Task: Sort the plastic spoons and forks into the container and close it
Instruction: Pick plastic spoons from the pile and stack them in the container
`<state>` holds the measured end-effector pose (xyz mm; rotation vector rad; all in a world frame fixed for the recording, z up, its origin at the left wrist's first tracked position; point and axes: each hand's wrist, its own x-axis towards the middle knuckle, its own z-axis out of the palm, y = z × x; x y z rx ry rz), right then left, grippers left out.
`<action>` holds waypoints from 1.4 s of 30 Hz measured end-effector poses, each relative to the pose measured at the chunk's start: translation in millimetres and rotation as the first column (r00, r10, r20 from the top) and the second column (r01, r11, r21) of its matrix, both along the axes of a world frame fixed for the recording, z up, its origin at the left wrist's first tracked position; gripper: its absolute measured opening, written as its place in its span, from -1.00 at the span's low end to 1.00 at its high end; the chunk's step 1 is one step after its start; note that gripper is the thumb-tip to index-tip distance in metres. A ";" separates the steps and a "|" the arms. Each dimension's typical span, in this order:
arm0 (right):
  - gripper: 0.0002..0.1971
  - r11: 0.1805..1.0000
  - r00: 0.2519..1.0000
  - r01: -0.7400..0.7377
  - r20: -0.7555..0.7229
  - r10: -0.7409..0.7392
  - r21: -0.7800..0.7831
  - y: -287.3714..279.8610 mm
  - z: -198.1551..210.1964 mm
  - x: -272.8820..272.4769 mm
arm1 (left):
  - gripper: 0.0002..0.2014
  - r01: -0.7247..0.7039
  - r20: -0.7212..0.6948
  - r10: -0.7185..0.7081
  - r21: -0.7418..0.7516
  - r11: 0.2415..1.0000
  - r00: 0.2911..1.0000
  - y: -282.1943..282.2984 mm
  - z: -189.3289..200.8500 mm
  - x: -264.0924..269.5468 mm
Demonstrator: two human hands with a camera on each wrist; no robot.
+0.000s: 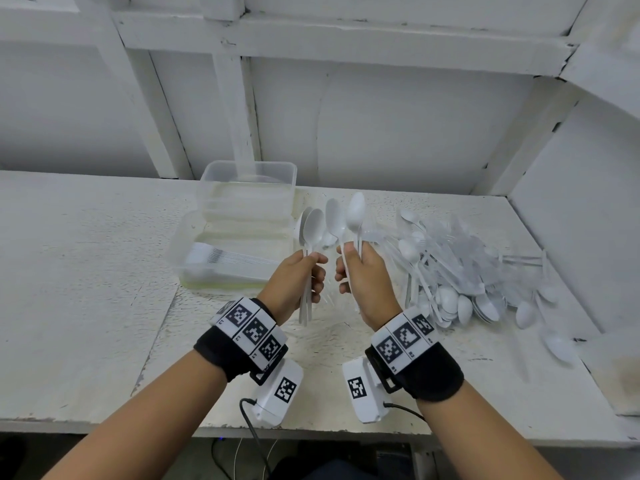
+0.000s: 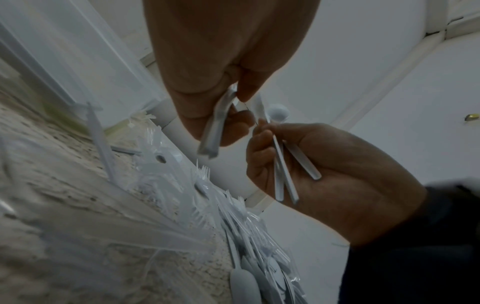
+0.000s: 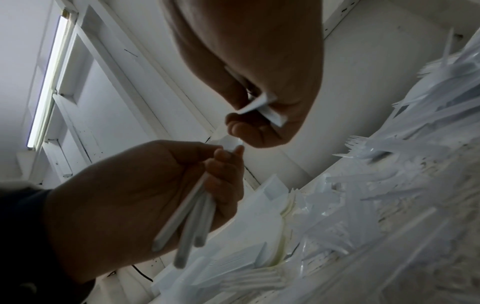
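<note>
Both hands [image 1: 332, 275] grip perhaps several spoons [image 1: 332, 220] each.

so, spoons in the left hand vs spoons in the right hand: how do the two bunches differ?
The left hand grips its spoons stacked, bowls nested, handles close together. The spoons in the right hand are splayed, two bowls apart, handles crossing in the left wrist view. The left bunch sits lower and nearer the open container; the right bunch reaches higher. Both are white plastic, bowls up, held above the table.
</note>
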<state>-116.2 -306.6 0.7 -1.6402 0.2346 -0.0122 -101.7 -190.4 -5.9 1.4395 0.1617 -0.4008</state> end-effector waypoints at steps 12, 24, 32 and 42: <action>-0.79 0.999 0.998 0.005 -0.066 -0.001 0.054 5.7 -1.1 -2.8 | -0.79 -0.005 0.031 0.004 0.029 1.000 1.000 -2.6 -1.7 -0.5; -0.86 0.995 0.998 -0.036 0.040 0.040 -0.097 1.0 -5.6 -4.3 | -0.64 -0.022 0.064 0.014 0.121 0.992 0.998 -1.2 -6.6 -1.6; -0.86 0.994 0.996 -0.038 0.074 0.046 -0.104 1.4 -9.0 -2.5 | -0.62 -0.043 0.109 0.019 0.223 0.974 0.994 -0.1 -8.6 -0.4; -0.90 0.982 0.989 0.017 0.145 0.010 -0.189 11.4 -14.4 -5.2 | -0.67 -0.069 0.059 0.065 0.082 0.994 0.996 -7.7 -6.4 -2.4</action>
